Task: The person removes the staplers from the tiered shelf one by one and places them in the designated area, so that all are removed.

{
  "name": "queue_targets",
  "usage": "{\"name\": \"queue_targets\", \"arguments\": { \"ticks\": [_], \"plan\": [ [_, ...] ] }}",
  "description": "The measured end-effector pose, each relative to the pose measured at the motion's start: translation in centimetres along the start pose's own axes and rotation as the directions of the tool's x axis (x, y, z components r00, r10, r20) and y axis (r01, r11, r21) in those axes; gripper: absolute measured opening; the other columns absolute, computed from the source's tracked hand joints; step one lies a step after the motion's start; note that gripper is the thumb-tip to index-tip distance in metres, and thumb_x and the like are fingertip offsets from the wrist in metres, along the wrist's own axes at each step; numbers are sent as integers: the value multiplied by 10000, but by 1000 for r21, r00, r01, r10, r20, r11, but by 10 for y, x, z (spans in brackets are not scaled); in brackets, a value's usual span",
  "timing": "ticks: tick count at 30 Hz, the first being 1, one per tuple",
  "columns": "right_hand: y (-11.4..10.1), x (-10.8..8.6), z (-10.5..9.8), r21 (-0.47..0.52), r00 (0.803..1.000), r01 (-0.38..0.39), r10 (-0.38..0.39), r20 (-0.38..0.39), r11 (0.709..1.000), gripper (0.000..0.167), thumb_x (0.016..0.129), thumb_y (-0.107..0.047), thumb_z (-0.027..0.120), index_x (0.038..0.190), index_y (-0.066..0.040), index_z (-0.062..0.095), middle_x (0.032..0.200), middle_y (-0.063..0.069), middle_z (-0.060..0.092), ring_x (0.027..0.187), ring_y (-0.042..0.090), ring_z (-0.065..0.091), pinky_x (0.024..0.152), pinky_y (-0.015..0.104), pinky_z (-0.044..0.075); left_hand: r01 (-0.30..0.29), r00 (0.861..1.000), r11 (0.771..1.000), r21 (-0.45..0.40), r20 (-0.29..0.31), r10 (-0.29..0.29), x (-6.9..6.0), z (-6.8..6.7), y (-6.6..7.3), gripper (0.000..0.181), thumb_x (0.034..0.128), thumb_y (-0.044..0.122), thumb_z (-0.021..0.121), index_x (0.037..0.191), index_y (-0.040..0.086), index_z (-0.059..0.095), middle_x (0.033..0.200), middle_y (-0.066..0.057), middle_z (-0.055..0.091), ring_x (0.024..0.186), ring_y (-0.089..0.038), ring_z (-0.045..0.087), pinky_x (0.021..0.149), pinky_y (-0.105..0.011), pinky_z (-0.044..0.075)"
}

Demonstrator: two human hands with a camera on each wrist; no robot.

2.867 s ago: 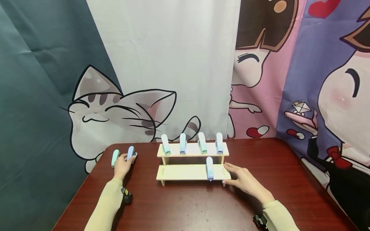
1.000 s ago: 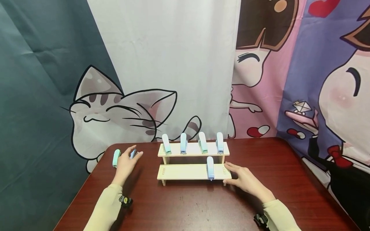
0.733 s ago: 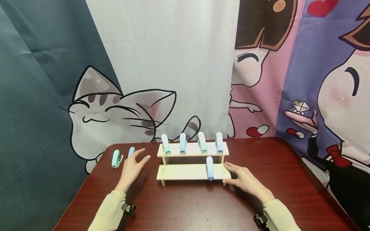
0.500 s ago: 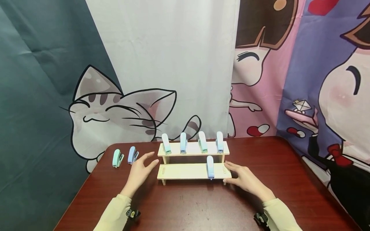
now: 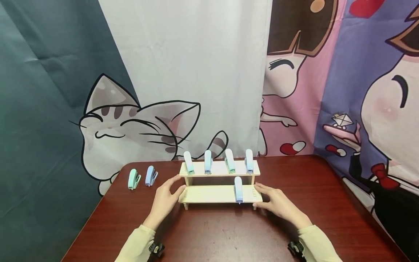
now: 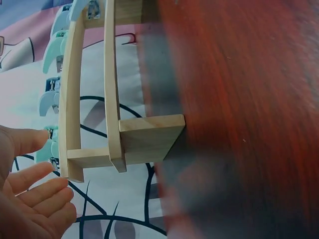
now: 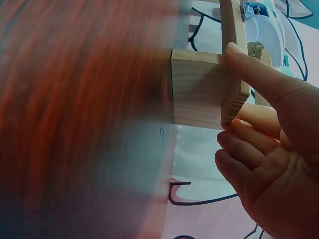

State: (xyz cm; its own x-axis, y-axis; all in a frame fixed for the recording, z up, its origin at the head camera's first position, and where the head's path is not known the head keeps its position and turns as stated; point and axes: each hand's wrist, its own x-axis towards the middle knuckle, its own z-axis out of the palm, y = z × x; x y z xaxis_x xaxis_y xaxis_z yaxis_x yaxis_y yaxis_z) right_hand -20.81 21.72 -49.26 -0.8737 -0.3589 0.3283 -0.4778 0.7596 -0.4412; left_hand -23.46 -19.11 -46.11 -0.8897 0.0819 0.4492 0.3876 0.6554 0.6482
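Glossy red-brown tabletop (image 5: 216,236) nearest me. My right hand (image 5: 278,205) grips wooden stand (image 5: 212,193) by right end of lower shelf (image 5: 206,199); my left hand (image 5: 163,200) spread wide at left end, contact unclear. Stand sits toward table's far edge: probably light, stiff, best held by both board ends, level. Lone blue stapler (image 5: 238,190) aboard, likely slippery. Mint stapler (image 5: 132,179), second blue stapler (image 5: 150,176) near far left corner; four staplers (image 5: 207,162) along upper shelf (image 5: 199,170); cartoon backdrop (image 5: 203,72) beyond.
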Motion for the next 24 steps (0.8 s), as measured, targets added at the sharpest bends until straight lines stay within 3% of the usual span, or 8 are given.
{"name": "queue_targets", "arguments": {
  "ticks": [5,12,13,16,24],
  "plan": [
    [-2,0,-2,4,1000,-15,14,26,1000,685,840,-386,817,1356,19,618,1389,197,593,1247,363,587,999,533,475,-53,997,999,-4,-52,52,-6,1,3,397,893,184,788,1256,52,699,1278,-112,685,1216,-302,620,1005,-504,482],
    [-2,1,-2,-2,1000,-19,19,15,1000,680,829,-361,831,1355,16,620,1388,191,596,1245,354,590,996,527,479,-151,987,988,18,-56,151,-10,6,15,397,890,191,793,1254,60,705,1240,-84,704,1156,-276,656,951,-485,521],
    [-2,1,-2,1,1000,-20,20,15,1000,682,826,-358,834,1355,16,620,1388,190,596,1246,352,589,998,525,478,-158,986,987,17,-52,159,-10,8,18,401,887,185,796,1256,60,705,1240,-76,704,1076,-268,681,921,-477,535],
    [-2,0,-2,-5,1000,-19,19,24,1000,687,838,-381,821,1362,13,616,1393,185,594,1247,352,589,996,526,480,-170,985,985,-3,-38,170,-10,12,26,404,875,181,805,1252,68,709,1232,-49,707,1043,-248,684,888,-463,543],
    [-2,1,-4,1,999,-24,23,40,1000,691,848,-390,808,1363,25,609,1401,196,584,1262,361,575,1007,528,470,-209,977,977,-47,39,211,-12,30,48,394,891,232,787,1264,132,708,1236,-28,707,1157,-220,654,950,-447,522]
  ]
}}
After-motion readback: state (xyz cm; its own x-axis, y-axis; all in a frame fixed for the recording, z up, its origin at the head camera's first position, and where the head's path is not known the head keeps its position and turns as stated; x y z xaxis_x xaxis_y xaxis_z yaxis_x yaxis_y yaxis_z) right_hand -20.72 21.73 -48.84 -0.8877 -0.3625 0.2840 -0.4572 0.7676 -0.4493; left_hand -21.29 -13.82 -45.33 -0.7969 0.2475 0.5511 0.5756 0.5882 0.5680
